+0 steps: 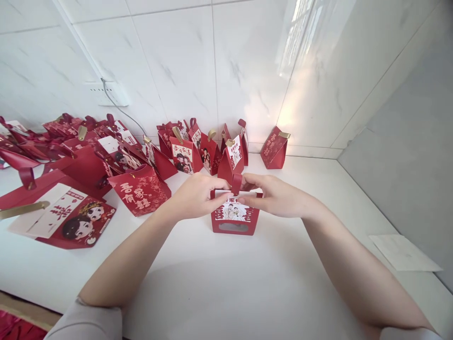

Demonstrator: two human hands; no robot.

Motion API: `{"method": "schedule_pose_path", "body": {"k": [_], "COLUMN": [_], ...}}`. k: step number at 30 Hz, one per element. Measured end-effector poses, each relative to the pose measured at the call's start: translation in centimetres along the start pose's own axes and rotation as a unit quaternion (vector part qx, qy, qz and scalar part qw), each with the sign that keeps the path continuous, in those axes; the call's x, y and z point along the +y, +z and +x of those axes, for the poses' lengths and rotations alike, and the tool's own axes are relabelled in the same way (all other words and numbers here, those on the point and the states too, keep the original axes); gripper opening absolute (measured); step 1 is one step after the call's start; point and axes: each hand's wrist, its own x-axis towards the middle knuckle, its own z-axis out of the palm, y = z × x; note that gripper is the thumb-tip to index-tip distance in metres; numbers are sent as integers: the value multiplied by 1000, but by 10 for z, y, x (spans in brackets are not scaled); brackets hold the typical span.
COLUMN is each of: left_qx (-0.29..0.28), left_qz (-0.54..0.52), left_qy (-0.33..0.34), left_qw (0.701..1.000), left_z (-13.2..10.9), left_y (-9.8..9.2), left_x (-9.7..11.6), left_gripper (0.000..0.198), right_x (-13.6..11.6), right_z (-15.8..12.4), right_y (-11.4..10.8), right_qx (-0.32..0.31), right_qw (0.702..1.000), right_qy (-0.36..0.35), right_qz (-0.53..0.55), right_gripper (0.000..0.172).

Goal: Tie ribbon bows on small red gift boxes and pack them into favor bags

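Observation:
A red gift box (235, 212) with a white printed panel, a cartoon couple and an oval window stands upright on the white table (226, 288) in front of me. A dark red ribbon loop (237, 183) rises from the middle of its top edge. My left hand (202, 194) pinches the top edge left of the loop, thumb on the near face. On the other side of the loop, my right hand (272, 194) pinches the same edge, thumb also in front. The fingers behind the box are partly hidden.
Several finished-looking red boxes stand behind, one of them a red box (274, 148) apart at right. At left lie many flattened boxes (81, 217) in a heap. A white paper (404, 253) lies at right. A cable (120, 106) hangs from the wall socket (105, 93).

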Motion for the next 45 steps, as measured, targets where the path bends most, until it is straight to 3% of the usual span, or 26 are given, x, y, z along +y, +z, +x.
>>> {"method": "schedule_pose_path", "body": {"k": [4, 11, 22, 27, 30, 34, 36, 41, 43, 45], "left_qx": [7, 11, 14, -38, -105, -171, -146, 41, 36, -18], "left_qz": [1, 24, -25, -47, -44, -10, -4, 19, -28, -82], "left_qy": [9, 17, 26, -30, -48, -78, -95, -192, -210, -184], "left_qw": [1000, 1000, 999, 998, 992, 982, 985, 980, 977, 979], "left_z": [-4, -6, 0, -1, -3, -7, -8, -8, -8, -8], "left_y": [-1, 0, 2, -7, -19, -33, -33, -20, -17, -16], "left_x": [7, 13, -2, -3, 0, 1, -2, -12, -12, -9], "left_gripper": [20, 16, 22, 23, 24, 30, 29, 38, 45, 52], "right_x": [-10, -17, -5, -8, -9, -8, -8, -14, -16, -15], "right_z": [-5, -8, 0, -5, -15, -27, -30, -31, -29, -26], "right_y": [-1, 7, 7, -4, -17, -30, -33, -37, -36, -31], "right_qx": [16, 39, 26, -1, -32, -34, -39, -94, -137, -171], "right_qw": [1000, 988, 983, 984, 988, 986, 984, 983, 984, 981], "right_qy": [-17, -27, -89, -81, -39, 24, 44, 32, -11, -51], "right_qz": [-20, -148, -157, -157, -146, -160, -168, -152, -114, -81], "right_gripper": [10, 13, 17, 22, 19, 30, 30, 30, 36, 45]}}
